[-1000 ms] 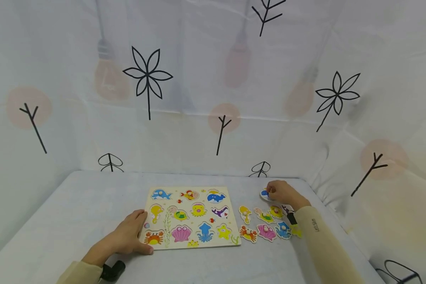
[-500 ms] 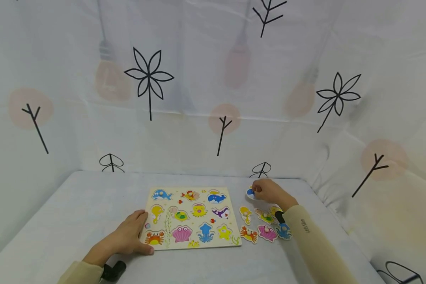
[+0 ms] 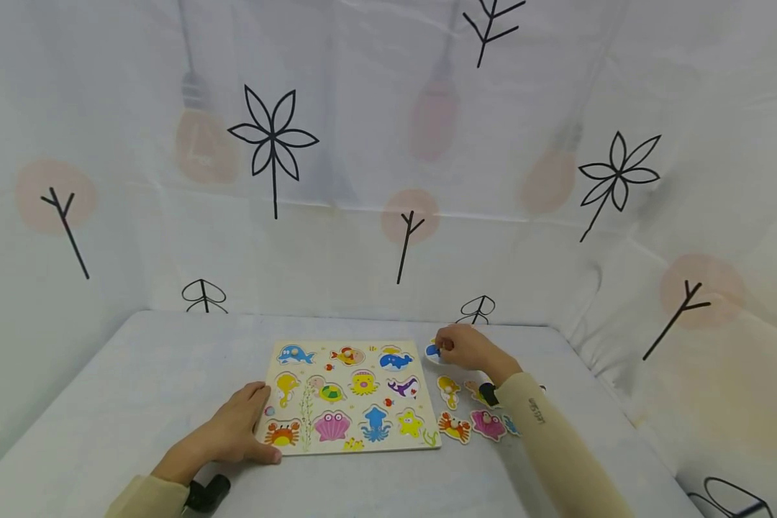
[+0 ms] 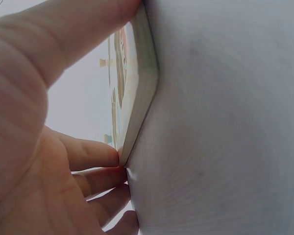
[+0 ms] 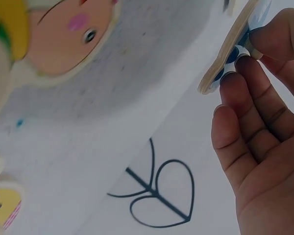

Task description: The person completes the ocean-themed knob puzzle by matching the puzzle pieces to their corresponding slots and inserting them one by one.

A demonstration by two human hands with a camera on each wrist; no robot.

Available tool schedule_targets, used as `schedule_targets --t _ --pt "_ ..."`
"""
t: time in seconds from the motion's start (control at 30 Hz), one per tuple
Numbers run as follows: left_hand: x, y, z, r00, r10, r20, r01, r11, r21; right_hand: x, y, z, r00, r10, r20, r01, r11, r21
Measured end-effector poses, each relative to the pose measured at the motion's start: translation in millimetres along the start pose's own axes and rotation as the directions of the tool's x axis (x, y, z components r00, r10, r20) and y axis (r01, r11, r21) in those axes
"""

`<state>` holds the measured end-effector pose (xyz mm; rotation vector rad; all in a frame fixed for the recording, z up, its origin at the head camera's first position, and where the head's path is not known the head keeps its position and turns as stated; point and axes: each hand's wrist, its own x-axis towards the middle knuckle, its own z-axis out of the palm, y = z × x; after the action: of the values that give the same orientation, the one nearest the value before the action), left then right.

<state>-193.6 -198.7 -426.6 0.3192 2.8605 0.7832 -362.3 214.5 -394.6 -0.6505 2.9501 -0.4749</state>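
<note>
A wooden sea-animal puzzle board (image 3: pixel 370 374) lies flat on the table. My left hand (image 3: pixel 236 424) rests at its near left corner. The thumb touches the front edge and fairly straight fingers touch the left edge, as the left wrist view also shows. To the right of the board's far corner, my right hand (image 3: pixel 473 349) pinches a blue whale puzzle piece (image 3: pixel 432 351) by its small knob. In the right wrist view that piece (image 5: pixel 225 56) is tilted, its wooden edge showing, and raised off the table.
Right of the board lie loose puzzle pieces: a seahorse (image 3: pixel 449 392), a crab (image 3: pixel 454 427), a pink shell (image 3: pixel 488 425) and a turtle (image 3: pixel 474 391) partly behind the right wrist. The forearm covers others. A patterned cloth (image 3: pixel 337 252) hangs behind the table.
My right hand has moved left toward the board, carrying the whale puzzle piece. Its forearm now covers more of the loose pieces. My left hand stays at the board's corner.
</note>
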Motion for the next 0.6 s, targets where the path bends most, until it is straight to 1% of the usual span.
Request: schedule_targets --t 0.27,0.4,0.6 --pt "-1.0 1.6 -0.6 1.0 0.004 -0.002 -0.004 1.0 0.0 7.7 -19.4 4.2 0.999 -0.035 0.003 0.035 0.999 0.016" --pt "-0.9 1.8 -0.7 1.0 0.003 -0.002 -0.003 1.0 0.001 13.3 -27.1 8.1 0.999 -0.033 0.014 0.033 0.999 0.017" --pt "-0.7 1.1 -0.8 1.0 0.003 -0.001 -0.003 1.0 0.0 19.0 -41.3 10.8 0.998 -0.055 0.04 0.054 0.998 0.027"
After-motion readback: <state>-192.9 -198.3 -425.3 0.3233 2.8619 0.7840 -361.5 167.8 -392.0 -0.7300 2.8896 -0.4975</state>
